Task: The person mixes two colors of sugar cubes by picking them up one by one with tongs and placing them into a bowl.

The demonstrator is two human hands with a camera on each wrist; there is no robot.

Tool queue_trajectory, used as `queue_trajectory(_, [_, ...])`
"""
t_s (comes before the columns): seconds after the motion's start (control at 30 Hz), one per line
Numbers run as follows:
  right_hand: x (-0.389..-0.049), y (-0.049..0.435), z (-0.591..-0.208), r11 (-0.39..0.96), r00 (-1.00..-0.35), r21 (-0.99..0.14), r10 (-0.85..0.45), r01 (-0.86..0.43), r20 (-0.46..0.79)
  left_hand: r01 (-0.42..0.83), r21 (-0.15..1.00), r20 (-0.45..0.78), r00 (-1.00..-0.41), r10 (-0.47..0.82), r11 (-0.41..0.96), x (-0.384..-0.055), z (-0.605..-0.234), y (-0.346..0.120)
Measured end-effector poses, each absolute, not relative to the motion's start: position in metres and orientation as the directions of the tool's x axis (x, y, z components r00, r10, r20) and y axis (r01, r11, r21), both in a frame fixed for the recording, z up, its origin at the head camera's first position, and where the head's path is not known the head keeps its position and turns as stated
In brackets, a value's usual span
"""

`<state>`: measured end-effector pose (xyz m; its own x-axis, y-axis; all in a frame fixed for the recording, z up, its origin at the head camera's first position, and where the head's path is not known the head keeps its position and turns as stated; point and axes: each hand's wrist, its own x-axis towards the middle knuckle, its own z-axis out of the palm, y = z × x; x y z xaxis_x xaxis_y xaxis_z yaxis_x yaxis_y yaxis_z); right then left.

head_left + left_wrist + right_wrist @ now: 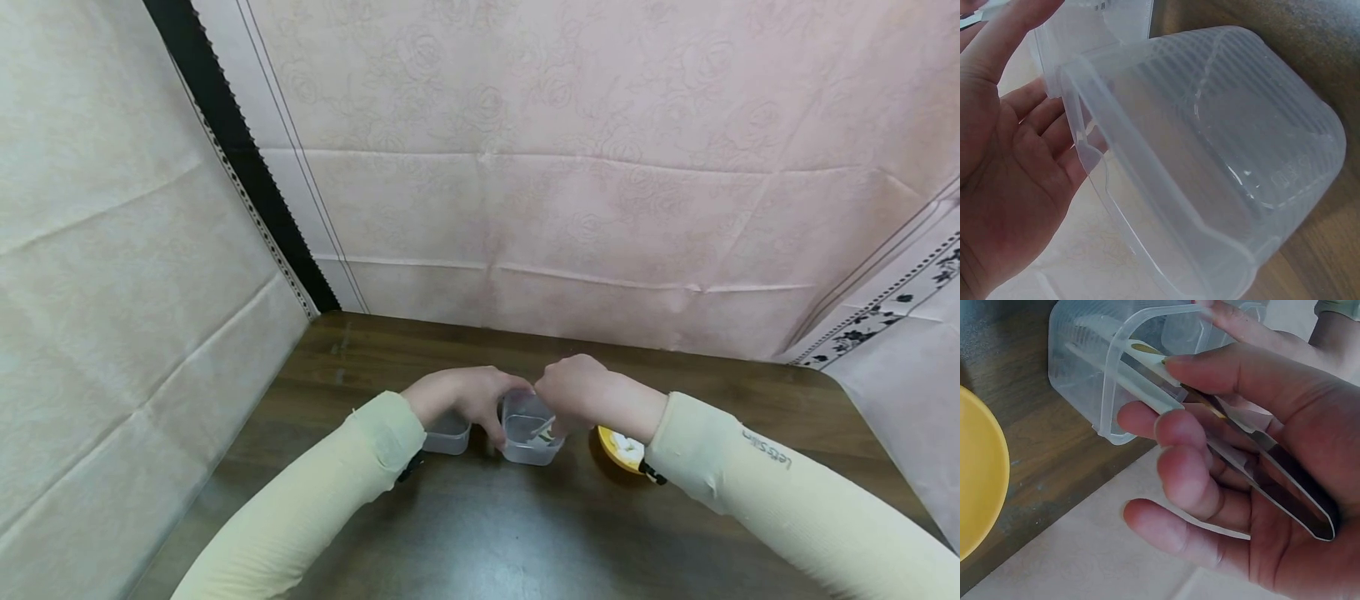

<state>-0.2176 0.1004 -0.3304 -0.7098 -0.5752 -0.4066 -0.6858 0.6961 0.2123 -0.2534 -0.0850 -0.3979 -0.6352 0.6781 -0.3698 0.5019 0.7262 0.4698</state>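
My right hand (573,396) pinches a pair of tweezers (1297,478) between thumb and fingers. Their metal arms fold at a bend in the palm, and their pale flat tips (1147,392) reach into a clear plastic container (531,454). On that container's left side is my left hand (468,396), its thumb on the near side and fingers on the far side, gripping it at the rim. A second clear container (1260,125) stands just left of it, below the left wrist. Under the right wrist is a yellow bowl (618,454) with white pieces in it, partly hidden by the forearm.
The brown wooden table (465,533) carries all of these. Behind it hangs a pale patterned cloth (570,208), with more cloth along the left side (135,292) and the right side (915,392).
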Motion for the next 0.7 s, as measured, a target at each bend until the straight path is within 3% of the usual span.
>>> queue_trajectory(0.3, [-0.216,0.119,-0.321,0.703,-0.693,0.107,-0.643,-0.703,-0.327,0.518,0.436,-0.364,-0.646,0.671,0.735,-0.253,-0.398,-0.083])
queue_trajectory(0.7, [-0.201,0.164,-0.308,0.678,-0.669,-0.065,-0.733,-0.732,-0.121,0.512,0.453,-0.363,-0.643,0.675,0.730,-0.254,-0.401,-0.084])
